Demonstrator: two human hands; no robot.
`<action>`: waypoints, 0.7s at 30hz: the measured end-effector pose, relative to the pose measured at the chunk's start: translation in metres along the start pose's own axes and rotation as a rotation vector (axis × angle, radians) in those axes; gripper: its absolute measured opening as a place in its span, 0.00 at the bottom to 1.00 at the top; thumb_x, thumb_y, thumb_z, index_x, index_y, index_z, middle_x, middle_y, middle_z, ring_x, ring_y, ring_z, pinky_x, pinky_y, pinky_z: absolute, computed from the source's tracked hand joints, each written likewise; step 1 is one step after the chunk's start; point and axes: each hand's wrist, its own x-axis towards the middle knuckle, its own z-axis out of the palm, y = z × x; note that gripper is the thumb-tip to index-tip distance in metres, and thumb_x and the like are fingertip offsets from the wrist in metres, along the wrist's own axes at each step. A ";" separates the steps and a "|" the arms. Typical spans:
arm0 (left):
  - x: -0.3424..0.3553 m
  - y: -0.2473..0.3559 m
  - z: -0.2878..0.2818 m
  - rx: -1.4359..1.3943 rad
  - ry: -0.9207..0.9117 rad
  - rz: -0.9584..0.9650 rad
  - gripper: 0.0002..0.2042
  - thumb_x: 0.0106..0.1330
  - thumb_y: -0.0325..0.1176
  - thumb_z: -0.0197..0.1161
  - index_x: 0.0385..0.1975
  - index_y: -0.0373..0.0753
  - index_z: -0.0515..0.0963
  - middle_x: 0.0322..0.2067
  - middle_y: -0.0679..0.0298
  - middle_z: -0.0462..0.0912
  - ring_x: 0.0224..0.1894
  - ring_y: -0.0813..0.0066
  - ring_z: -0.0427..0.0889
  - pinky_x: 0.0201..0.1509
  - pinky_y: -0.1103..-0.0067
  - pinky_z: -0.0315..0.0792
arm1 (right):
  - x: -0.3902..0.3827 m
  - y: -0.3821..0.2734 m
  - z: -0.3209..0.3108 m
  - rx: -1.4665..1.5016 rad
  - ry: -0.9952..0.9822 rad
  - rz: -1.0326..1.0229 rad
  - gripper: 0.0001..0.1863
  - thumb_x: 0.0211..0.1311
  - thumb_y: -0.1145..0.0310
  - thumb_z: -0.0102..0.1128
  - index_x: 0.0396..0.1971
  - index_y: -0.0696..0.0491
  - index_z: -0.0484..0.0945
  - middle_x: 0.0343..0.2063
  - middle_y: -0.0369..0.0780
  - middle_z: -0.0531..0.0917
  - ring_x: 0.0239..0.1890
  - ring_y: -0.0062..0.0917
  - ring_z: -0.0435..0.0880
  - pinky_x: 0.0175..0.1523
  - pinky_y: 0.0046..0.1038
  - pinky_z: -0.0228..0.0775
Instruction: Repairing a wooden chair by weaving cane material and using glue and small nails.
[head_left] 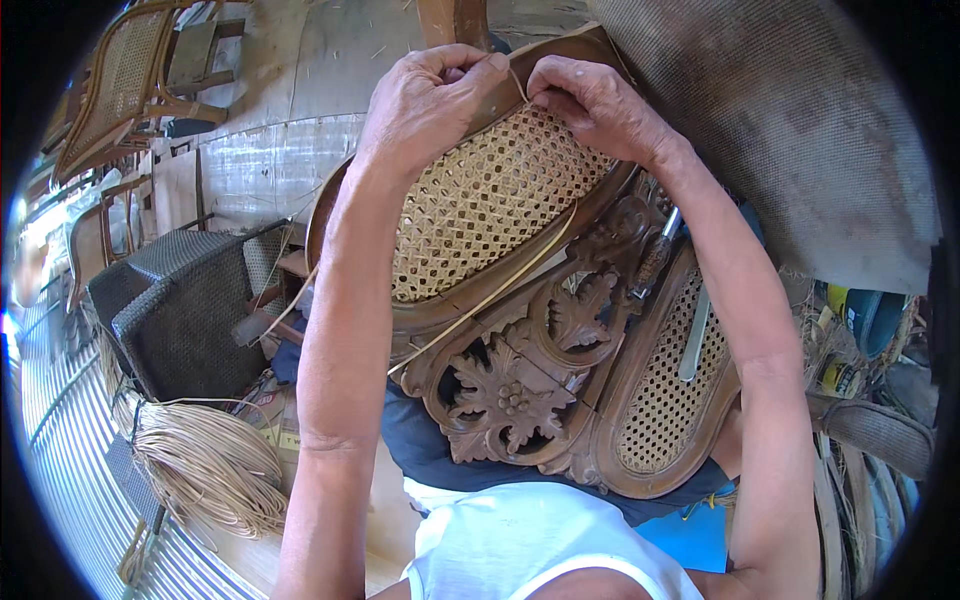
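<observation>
A carved wooden chair back (515, 400) with woven cane panels lies across my lap. Both hands are at the far edge of its larger cane panel (490, 205). My left hand (425, 105) is closed, thumb and forefinger pinching a thin cane strand (519, 84) above the wooden rim. That strand curves over to my right hand (595, 105), whose fingers are curled in a pinch at the panel's edge; its fingertips are partly hidden. A longer loose cane strand (490, 297) lies slantwise over the frame. The smaller cane panel (655, 420) sits nearer, at the right.
A pale flat strip (693, 345) lies on the smaller panel, near a metal-shafted tool (671, 223). At left are a bundle of cane (215, 460) and a dark woven chair (185, 310). A large woven sheet (790, 130) stands far right; a cane-backed chair (120, 85) is far left.
</observation>
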 end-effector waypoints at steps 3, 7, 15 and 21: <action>-0.003 0.006 0.001 -0.076 -0.040 -0.038 0.17 0.67 0.47 0.70 0.44 0.39 0.86 0.31 0.72 0.82 0.31 0.87 0.73 0.35 0.85 0.66 | -0.004 -0.004 0.002 0.080 0.081 0.045 0.05 0.65 0.80 0.59 0.37 0.55 0.73 0.29 0.41 0.78 0.33 0.32 0.80 0.41 0.32 0.74; -0.006 0.011 0.000 -0.064 -0.046 -0.041 0.18 0.67 0.47 0.71 0.45 0.38 0.86 0.31 0.73 0.82 0.30 0.87 0.71 0.34 0.85 0.64 | -0.002 -0.005 0.001 0.096 0.082 0.062 0.05 0.66 0.79 0.59 0.37 0.55 0.73 0.30 0.42 0.79 0.34 0.34 0.81 0.42 0.31 0.75; -0.005 0.006 0.000 -0.053 -0.055 0.005 0.19 0.67 0.48 0.70 0.46 0.38 0.86 0.29 0.75 0.78 0.30 0.87 0.68 0.33 0.84 0.62 | 0.004 -0.005 -0.002 -0.034 -0.023 -0.016 0.08 0.64 0.81 0.59 0.38 0.56 0.71 0.31 0.43 0.78 0.36 0.38 0.82 0.43 0.35 0.76; -0.006 0.008 -0.002 -0.032 -0.056 -0.019 0.19 0.67 0.48 0.70 0.45 0.37 0.86 0.30 0.75 0.78 0.31 0.87 0.68 0.34 0.84 0.63 | -0.002 -0.008 0.011 -0.074 0.075 -0.050 0.10 0.61 0.81 0.60 0.39 0.55 0.71 0.35 0.45 0.78 0.41 0.44 0.82 0.44 0.39 0.76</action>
